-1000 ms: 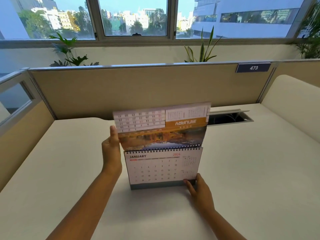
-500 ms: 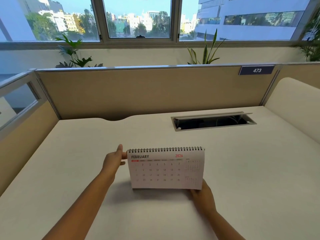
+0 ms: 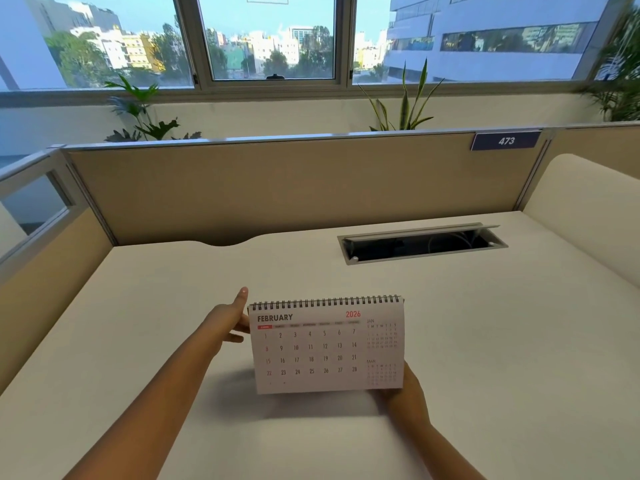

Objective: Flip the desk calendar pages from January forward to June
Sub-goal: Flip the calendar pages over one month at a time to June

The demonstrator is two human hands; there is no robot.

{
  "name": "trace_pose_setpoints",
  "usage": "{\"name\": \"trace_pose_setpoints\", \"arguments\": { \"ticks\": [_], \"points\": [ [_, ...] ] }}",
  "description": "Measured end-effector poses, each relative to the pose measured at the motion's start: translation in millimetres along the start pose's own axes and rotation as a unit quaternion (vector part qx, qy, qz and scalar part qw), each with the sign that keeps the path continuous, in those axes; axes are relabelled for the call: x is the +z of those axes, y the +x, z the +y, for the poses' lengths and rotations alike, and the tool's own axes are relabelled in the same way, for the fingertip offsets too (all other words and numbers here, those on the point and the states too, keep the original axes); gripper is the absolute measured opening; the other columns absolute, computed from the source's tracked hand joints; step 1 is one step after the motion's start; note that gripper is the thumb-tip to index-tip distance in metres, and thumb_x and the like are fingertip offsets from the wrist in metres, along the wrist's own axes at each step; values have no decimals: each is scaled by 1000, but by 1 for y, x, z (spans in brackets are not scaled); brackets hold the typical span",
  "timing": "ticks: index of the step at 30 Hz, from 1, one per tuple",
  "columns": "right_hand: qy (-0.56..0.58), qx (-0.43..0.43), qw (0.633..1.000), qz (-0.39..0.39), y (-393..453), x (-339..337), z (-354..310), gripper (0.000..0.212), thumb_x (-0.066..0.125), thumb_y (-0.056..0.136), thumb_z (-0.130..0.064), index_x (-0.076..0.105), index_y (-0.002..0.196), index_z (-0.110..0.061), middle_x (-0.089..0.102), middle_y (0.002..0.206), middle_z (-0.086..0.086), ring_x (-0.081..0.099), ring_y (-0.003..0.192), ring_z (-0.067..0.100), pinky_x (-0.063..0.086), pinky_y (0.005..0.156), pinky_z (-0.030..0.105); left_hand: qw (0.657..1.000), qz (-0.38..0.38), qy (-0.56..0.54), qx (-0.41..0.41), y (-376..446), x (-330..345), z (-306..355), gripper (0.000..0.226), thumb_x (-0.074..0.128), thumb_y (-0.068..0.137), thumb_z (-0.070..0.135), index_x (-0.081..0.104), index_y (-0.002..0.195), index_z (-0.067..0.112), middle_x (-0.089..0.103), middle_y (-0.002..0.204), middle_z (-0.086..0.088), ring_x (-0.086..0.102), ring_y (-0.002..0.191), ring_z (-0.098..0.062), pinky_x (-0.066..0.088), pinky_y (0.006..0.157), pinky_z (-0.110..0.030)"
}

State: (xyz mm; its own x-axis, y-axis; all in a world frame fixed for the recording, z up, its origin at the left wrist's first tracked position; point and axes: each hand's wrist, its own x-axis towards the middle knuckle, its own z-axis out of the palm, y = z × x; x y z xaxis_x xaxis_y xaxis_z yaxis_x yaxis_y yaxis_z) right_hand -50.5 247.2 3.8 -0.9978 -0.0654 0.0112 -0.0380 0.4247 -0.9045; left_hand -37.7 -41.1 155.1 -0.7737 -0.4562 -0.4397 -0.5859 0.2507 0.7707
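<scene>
**Spotter:** Start from the left. What do you have?

**Operator:** I see a glass side panel (image 3: 33, 206) at the far left, then a leafy plant (image 3: 145, 114) behind the tan partition (image 3: 270, 188). Below that, my left hand (image 3: 227, 323) sits at the upper left corner of the desk calendar (image 3: 327, 344). The thumb points up beside the spiral binding (image 3: 325, 302), and the other fingers reach toward the calendar's left edge and behind it. They look loosely spread rather than pinched; I cannot tell whether they grip a page at the back.

**Spotter:** And the calendar itself?

**Operator:** It stands near the front middle of the white desk (image 3: 502, 341), facing me, showing FEBRUARY 2026. Its shadow falls on the desk just below it.

**Spotter:** Right side?

**Operator:** My right hand (image 3: 403, 398) holds the calendar's lower right corner, its fingers tucked behind the page, so I cannot see exactly how they close. Farther back on the right, an open cable tray (image 3: 422, 242) is set into the desk. A spiky plant (image 3: 403, 102) rises behind the partition, and a blue plate reading 473 (image 3: 505, 141) is mounted at its top right.
</scene>
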Motion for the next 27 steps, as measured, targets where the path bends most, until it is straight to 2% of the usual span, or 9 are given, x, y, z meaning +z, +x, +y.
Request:
{"name": "trace_pose_setpoints", "arguments": {
  "ticks": [3, 7, 9, 11, 12, 17, 21, 24, 27],
  "points": [
    [-2, -2, 1000, -5, 0, 0, -1, 36, 70, 75, -19, 57, 92, -49, 62, 93, -39, 59, 83, -13, 45, 60, 13, 1000, -9, 3, -11, -1, 1, 8, 62, 28, 92, 48, 64, 99, -3, 66, 106, -16, 60, 96, -29, 42, 78, -33],
    [-10, 1, 1000, -12, 0, 0, -3, 34, 66, 76, -21, 55, 90, -50, 60, 94, -39, 58, 83, -14, 44, 58, 17, 998, -30, 48, -35, 1, -3, 17, 25, 45, 92, 13, 64, 99, -2, 68, 109, -13, 55, 65, -15, 39, 31, -10],
    [-10, 3, 1000, -11, 1, 0, -5, 29, 63, 73, -29, 54, 89, -52, 59, 93, -40, 58, 82, -13, 44, 57, 18, 998, -25, 56, -30, 3, -6, 18, 22, 50, 90, 14, 65, 100, 1, 67, 114, -11, 56, 80, -18, 44, 48, -6],
    [-9, 3, 1000, -10, 1, 0, -7, 26, 60, 70, -35, 53, 88, -53, 59, 92, -40, 58, 81, -13, 43, 56, 18, 999, -16, 34, -20, 4, -8, 18, 26, 55, 88, 29, 64, 84, 5, 68, 101, -8, 53, 90, -19, 39, 87, -30],
    [-11, 2, 1000, -10, 1, 0, -7, 26, 60, 70, -34, 53, 87, -53, 59, 91, -40, 58, 81, -13, 43, 56, 18, 1000, -13, 20, -13, 3, -7, 20, 30, 53, 88, 35, 63, 80, 7, 68, 93, -7, 52, 91, -20, 34, 94, -39],
    [-17, 3, 1000, -11, 2, 0, -3, 29, 65, 77, -27, 55, 88, -51, 61, 90, -38, 59, 81, -11, 45, 59, 19, 1000, 8, -10, 10, 1, 0, 33, 39, 46, 90, 40, 65, 93, 6, 64, 74, -6, 54, 87, -20, 33, 85, -39],
    [-31, -5, 999, -12, 3, 1, -2, 29, 64, 76, -30, 53, 86, -55, 61, 89, -38, 57, 83, -14, 43, 58, 14, 999, 16, 23, 24, 1, 2, 36, 45, 44, 90, 40, 62, 103, 1, 66, 90, -14, 55, 103, -26, 30, 84, -36],
    [-58, -9, 998, -11, 5, 2, 0, 26, 63, 79, -27, 53, 91, -48, 64, 88, -25, 59, 80, -7, 42, 58, 13, 998, 5, 56, 23, 1, 1, 35, 47, 42, 91, 42, 66, 100, 3, 68, 103, -16, 50, 117, -30, 31, 99, -42],
    [-77, -21, 997, -13, 7, 3, 3, 26, 62, 80, -24, 55, 102, -35, 60, 94, -21, 59, 83, 2, 43, 62, 14, 998, -1, 54, 42, -2, 2, 34, 40, 43, 92, 38, 67, 89, 7, 68, 99, -14, 48, 110, -26, 32, 97, -42]
  ]
}}
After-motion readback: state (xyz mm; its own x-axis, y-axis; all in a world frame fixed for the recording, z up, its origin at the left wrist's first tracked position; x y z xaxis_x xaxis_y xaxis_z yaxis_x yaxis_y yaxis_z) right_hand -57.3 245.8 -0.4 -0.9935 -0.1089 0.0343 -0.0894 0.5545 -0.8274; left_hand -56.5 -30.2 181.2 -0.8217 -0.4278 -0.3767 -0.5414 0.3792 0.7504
